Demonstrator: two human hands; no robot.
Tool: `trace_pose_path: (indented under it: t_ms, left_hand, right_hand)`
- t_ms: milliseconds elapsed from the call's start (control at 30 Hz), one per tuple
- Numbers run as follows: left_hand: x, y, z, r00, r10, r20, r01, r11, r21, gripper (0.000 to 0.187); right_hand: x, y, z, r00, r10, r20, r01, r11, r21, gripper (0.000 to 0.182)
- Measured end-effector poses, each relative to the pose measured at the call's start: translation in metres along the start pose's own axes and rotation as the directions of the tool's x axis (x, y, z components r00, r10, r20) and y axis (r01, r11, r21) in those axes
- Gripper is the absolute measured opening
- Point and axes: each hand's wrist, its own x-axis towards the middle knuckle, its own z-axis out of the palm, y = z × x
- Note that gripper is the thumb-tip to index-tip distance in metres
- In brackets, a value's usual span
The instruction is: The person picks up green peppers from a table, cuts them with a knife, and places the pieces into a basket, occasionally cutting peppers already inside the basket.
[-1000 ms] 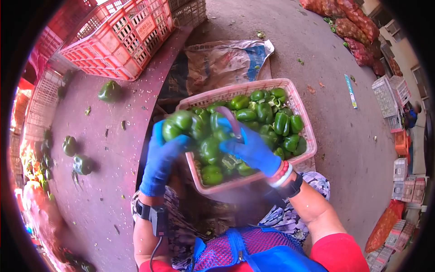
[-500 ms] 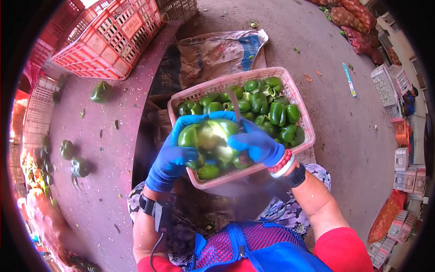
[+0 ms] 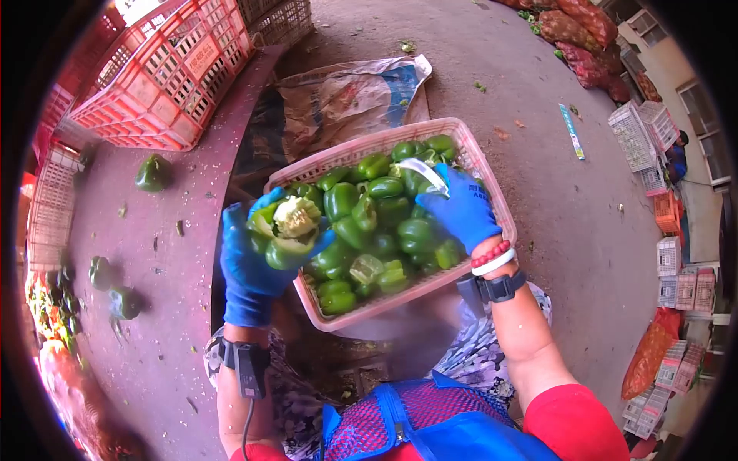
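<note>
My left hand, in a blue glove, is closed around a cut-open green bell pepper. Its pale seed core shows at the top. In my right hand, gloved in blue too, is a knife with a pale, shiny blade pointing up and left. Its handle is hidden by the fingers. Below both hands stands a pink plastic crate full of green peppers, some of them cut pieces. The held pepper is over the crate's left side, the knife over its right side.
Loose green peppers lie on the reddish surface to the left. A large red crate stands at the upper left. Beyond the pink crate is a crumpled sack. Filled mesh sacks and stacked crates line the right.
My hands have moved apart. The left one has carried the pepper leftward, and its seed core now shows clearly. My right hand has moved right and up with the knife.
</note>
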Motion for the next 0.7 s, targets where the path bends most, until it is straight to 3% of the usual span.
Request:
trace_pose_path:
  t_ms: [67,100,133,167,200,267,300,333,367,433,533,567,633,667,700]
  left_hand:
    - [-0.002,0.004,0.009,0.994,-0.102,0.033,0.107,0.958,-0.267,0.066]
    - [0.0,-0.003,0.011,0.999,-0.032,0.013,0.034,0.986,-0.166,0.058]
    - [0.003,-0.011,0.012,0.999,0.038,-0.006,-0.039,0.998,-0.058,0.051]
    - [0.006,-0.018,0.014,0.994,0.108,-0.026,-0.107,0.993,0.05,0.044]
    - [0.002,-0.018,0.027,0.997,0.035,0.065,-0.026,0.991,-0.128,0.045]
    - [0.005,-0.029,0.021,0.992,0.117,-0.049,-0.1,0.959,0.266,0.06]
    - [0.007,-0.035,0.018,0.982,0.157,-0.105,-0.094,0.888,0.45,0.069]
    - [0.004,-0.025,0.036,0.986,0.065,-0.153,0.016,0.878,0.478,0.073]
    - [0.004,-0.024,0.035,0.987,0.125,-0.097,-0.033,0.761,0.648,0.071]
    - [0.002,-0.024,0.028,0.979,0.203,0.037,-0.124,0.435,0.892,0.067]
    - [-0.003,-0.023,0.017,0.98,0.076,0.186,-0.17,-0.183,0.968,0.046]
    - [-0.005,-0.022,0.022,0.978,0.025,0.207,-0.202,-0.142,0.969,0.027]
    - [-0.012,-0.016,0.033,0.985,-0.003,0.174,-0.168,-0.29,0.942,0.034]
    - [-0.014,-0.014,0.033,0.991,0.0,0.135,-0.127,-0.343,0.931,0.044]
    - [-0.013,-0.015,0.029,0.981,0.09,0.172,-0.141,-0.28,0.949,0.043]
  right_hand:
    - [0.006,-0.009,0.02,0.993,-0.075,-0.086,0.053,0.971,-0.233,0.06]
    - [-0.004,-0.024,0.039,0.978,0.204,0.04,-0.207,0.966,0.156,0.045]
    - [-0.007,-0.015,0.061,0.932,0.232,0.279,-0.34,0.828,0.446,0.038]
    - [-0.018,-0.023,0.086,0.929,0.107,0.354,-0.339,0.627,0.701,0.031]
    - [-0.021,-0.031,0.095,0.922,0.116,0.369,-0.357,0.624,0.695,0.029]
    - [-0.022,-0.038,0.11,0.925,0.121,0.36,-0.355,0.615,0.704,0.027]
    - [-0.019,-0.034,0.111,0.945,0.141,0.295,-0.306,0.696,0.649,0.028]
    - [-0.015,-0.027,0.109,0.962,0.151,0.227,-0.259,0.772,0.581,0.029]
    - [-0.011,-0.021,0.107,0.975,0.153,0.158,-0.213,0.839,0.501,0.03]
    - [-0.008,-0.014,0.107,0.994,-0.11,-0.001,0.108,0.981,0.161,0.033]
    - [-0.021,-0.012,0.105,0.987,-0.16,0.033,0.162,0.982,-0.093,0.033]
    - [-0.026,-0.013,0.106,0.987,-0.157,0.047,0.161,0.979,-0.121,0.034]
    - [-0.029,-0.019,0.099,0.977,-0.166,0.131,0.187,0.969,-0.16,0.04]
    - [-0.028,-0.019,0.099,0.959,-0.27,0.085,0.271,0.963,0.005,0.044]
    - [-0.026,-0.019,0.102,0.931,-0.364,0.022,0.355,0.92,0.167,0.048]
